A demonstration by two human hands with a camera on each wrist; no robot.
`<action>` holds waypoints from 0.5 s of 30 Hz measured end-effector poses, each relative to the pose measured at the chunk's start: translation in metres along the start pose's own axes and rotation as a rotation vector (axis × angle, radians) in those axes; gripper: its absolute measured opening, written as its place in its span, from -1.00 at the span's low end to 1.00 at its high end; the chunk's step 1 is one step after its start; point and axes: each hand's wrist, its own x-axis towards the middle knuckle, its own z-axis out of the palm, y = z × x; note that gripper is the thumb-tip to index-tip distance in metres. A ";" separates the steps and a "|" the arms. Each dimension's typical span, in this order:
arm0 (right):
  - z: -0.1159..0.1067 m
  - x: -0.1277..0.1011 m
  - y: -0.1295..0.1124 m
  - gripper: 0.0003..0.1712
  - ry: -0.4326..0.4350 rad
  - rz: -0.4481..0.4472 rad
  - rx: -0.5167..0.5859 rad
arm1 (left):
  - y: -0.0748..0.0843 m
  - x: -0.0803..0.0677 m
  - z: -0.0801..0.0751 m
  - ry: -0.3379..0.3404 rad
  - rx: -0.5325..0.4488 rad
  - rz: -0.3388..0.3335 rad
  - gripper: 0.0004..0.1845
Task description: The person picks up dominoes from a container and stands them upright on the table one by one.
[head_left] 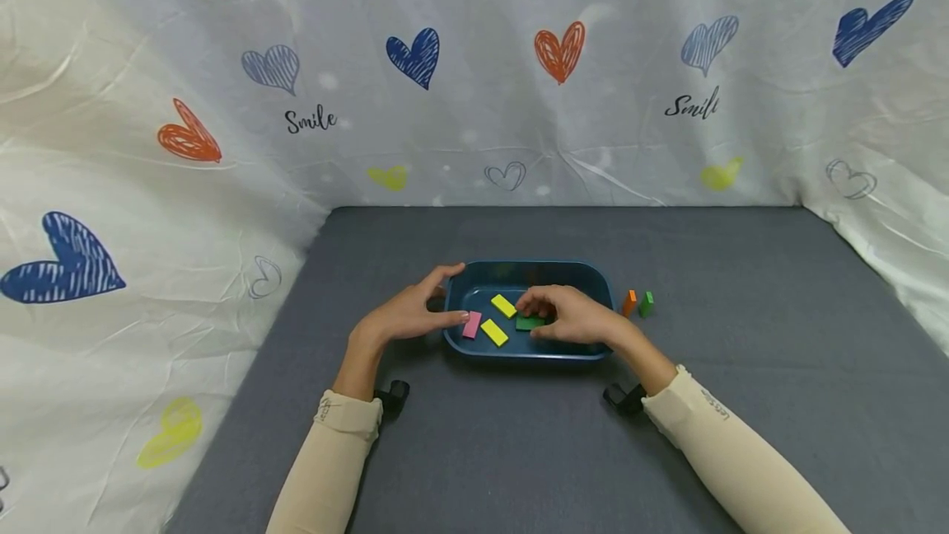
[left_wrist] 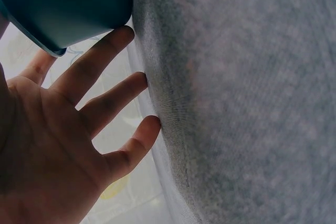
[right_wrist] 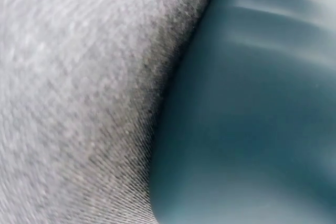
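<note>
- A flat worktop covered in dark grey woven cloth (head_left: 519, 452) fills the lower middle of the head view.
- A crumpled white fabric backdrop (head_left: 474, 130) printed with scribbled hearts rises behind it at 12 o'clock and wraps round at 9 and 3 o'clock.
- The hearts are navy, orange, yellow and pale blue, with the word "Smile" in black script.
- Light is soft and even.

Counted: one tray, six blocks.
One dark blue oval plastic tray (head_left: 602, 283) holding two flat yellow rectangular blocks (head_left: 503, 305) (head_left: 493, 332), one flat pink block (head_left: 471, 325), one flat green block (head_left: 530, 323); at 3 o'clock, one upright orange block (head_left: 628, 302), one upright green block (head_left: 647, 304).
</note>
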 end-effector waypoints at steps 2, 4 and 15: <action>0.001 0.000 0.000 -0.59 -0.017 -0.013 -0.013 | 0.001 0.000 0.000 0.000 -0.004 -0.005 -0.08; 0.001 -0.001 0.000 -0.61 -0.043 -0.014 -0.009 | 0.002 0.000 0.000 -0.001 -0.007 -0.009 -0.08; 0.001 -0.008 -0.005 -0.68 -0.181 0.009 0.117 | 0.002 0.000 -0.001 0.002 0.000 -0.017 -0.07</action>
